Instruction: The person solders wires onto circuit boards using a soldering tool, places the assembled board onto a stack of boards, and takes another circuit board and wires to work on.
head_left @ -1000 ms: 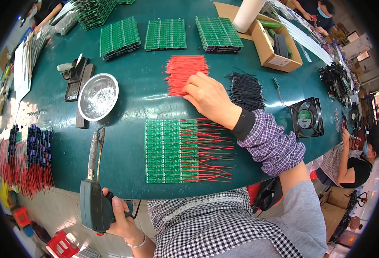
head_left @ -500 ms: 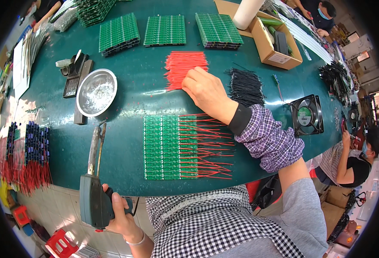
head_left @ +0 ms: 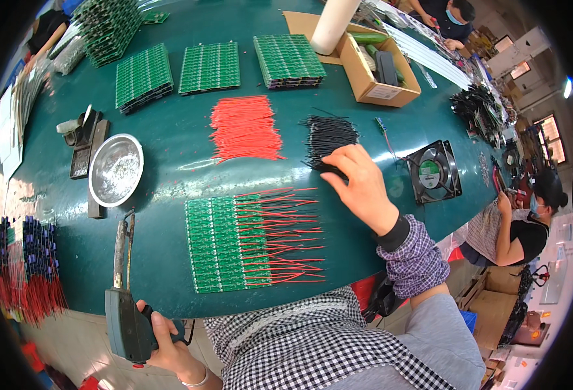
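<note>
Now that your right hand (head_left: 358, 185) has left the red wires (head_left: 244, 130), upper middle of frame, it is at the lower edge of the black wires (head_left: 332, 136), right of them, suggesting a turn to black stock; thumb apart from bent fingers, any wire pinched: cannot tell. Your left hand (head_left: 167, 346), lower left, closed around the soldering gun (head_left: 128, 325); green board (head_left: 224, 247) with red leads (head_left: 293, 245), left of lower centre.

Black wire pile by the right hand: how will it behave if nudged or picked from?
The black wires will probably slide apart if pushed: no tie shows and stray ends stick out. Each should be light, being so thin. Likely springy rather than limp, since most lie nearly straight.
</note>
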Demonstrator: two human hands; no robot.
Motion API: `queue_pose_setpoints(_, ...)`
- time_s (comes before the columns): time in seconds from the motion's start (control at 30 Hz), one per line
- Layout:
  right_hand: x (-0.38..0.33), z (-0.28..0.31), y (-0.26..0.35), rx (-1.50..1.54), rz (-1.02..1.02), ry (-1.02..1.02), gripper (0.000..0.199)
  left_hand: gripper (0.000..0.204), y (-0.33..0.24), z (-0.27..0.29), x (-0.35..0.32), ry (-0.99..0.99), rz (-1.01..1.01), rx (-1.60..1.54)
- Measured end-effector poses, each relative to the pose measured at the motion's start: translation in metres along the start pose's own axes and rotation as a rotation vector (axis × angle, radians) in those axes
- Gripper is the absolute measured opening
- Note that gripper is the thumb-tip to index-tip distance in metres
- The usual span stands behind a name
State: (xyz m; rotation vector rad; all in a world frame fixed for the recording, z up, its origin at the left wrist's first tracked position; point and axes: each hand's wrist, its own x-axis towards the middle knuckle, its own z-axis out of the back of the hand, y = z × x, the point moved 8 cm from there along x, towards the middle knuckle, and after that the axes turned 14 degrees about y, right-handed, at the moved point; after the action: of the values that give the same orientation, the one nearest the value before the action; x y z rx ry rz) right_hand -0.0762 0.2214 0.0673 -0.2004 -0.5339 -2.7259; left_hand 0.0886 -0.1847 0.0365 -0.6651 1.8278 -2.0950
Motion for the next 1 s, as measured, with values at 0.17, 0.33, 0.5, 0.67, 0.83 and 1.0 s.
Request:
queue_pose_setpoints(0.17,-0.007,-0.008,-0.001,-0.153,0.027,-0.068,0.025,0.035,-0.003,-0.006,0.0,0.044,-0.045,0.02)
queue_pose_setpoints(0.33,-0.009,-0.013,-0.008,-0.231,0.053,-0.112,0.015,0.031,-0.007,-0.001,-0.005,0.007,-0.072,-0.002)
queue_pose_setpoints(0.5,-0.009,-0.018,-0.008,-0.22,0.049,-0.133,0.01,0.026,0.003,0.01,-0.004,0.038,-0.016,0.015)
queue_pose_setpoints(0.67,-0.009,-0.015,-0.008,-0.221,0.036,-0.107,0.012,0.026,-0.005,0.005,-0.005,0.024,-0.084,-0.019)
queue_pose_setpoints(0.83,-0.009,-0.014,-0.006,-0.257,0.046,-0.034,0.021,0.026,-0.006,0.006,-0.007,0.002,-0.077,-0.009)
queue_pose_setpoints(1.0,-0.007,0.007,0.014,-0.292,0.084,0.034,0.024,0.027,0.002,0.012,-0.006,0.039,-0.026,0.019)
